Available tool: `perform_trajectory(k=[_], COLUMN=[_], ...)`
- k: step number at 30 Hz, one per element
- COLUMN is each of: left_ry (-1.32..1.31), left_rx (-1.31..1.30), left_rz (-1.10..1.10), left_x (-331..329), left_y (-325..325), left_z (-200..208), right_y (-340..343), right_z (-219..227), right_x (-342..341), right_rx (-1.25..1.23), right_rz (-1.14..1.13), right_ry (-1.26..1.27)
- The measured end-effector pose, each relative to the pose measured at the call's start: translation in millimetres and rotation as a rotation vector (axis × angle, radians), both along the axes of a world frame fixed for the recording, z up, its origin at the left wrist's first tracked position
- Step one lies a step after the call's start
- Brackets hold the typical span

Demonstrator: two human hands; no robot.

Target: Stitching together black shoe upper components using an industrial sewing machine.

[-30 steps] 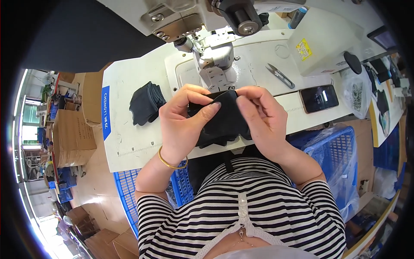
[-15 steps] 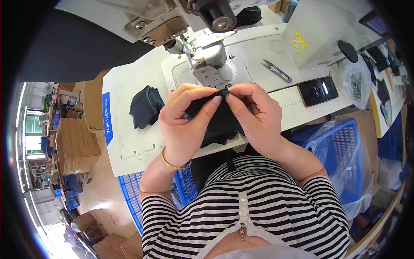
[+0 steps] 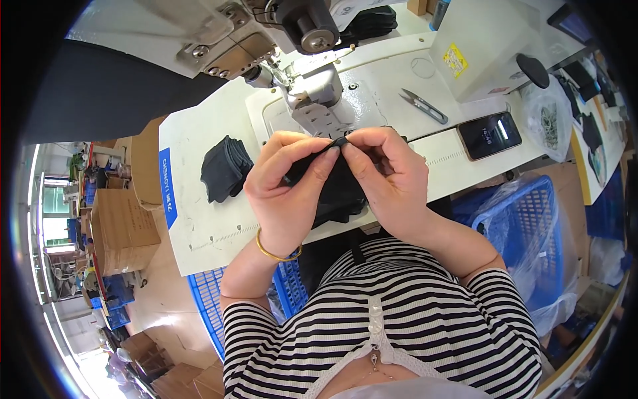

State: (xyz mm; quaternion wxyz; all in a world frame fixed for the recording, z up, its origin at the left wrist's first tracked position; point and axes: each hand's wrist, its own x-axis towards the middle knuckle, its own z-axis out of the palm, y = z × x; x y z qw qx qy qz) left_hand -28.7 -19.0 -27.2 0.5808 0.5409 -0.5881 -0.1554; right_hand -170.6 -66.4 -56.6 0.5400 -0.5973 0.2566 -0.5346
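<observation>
My left hand and my right hand meet in front of the sewing machine. Between thumbs and forefingers, both pinch the top edge of a black fabric piece, their fingertips almost touching. The fabric hangs down between my hands; part of it is hidden behind them. More dark cloth shows below, at the table's front edge, and I cannot tell whether it is the same piece. A stack of dark fabric pieces lies on the white table, left of my left hand.
Thread snips and a phone lie on the right of the table. A clear plastic bag hangs at its right end. Blue baskets stand below, left and right. Cardboard boxes are on the floor at left.
The view has shifted slightly, so the machine appears a little further left. Both hands keep their pinch on the fabric, with the fingertips marginally closer together.
</observation>
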Motion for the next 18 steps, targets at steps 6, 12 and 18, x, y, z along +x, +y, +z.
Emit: perform_trajectory(k=[6, 12, 18], left_ry=[0.012, 0.254, 0.406], left_rx=[0.001, -0.010, 0.018], left_rz=[-0.003, 0.044, 0.060], left_x=[2, 17, 20], left_y=[-3, -5, -4], left_z=[0, -2, -8], right_y=[-1, -1, 1], right_z=[2, -7, -8], right_x=[0, -10, -18], right_rx=[-0.009, -0.140, -0.192], right_rz=[0.000, -0.039, -0.026], right_ry=[0.033, 0.128, 0.230])
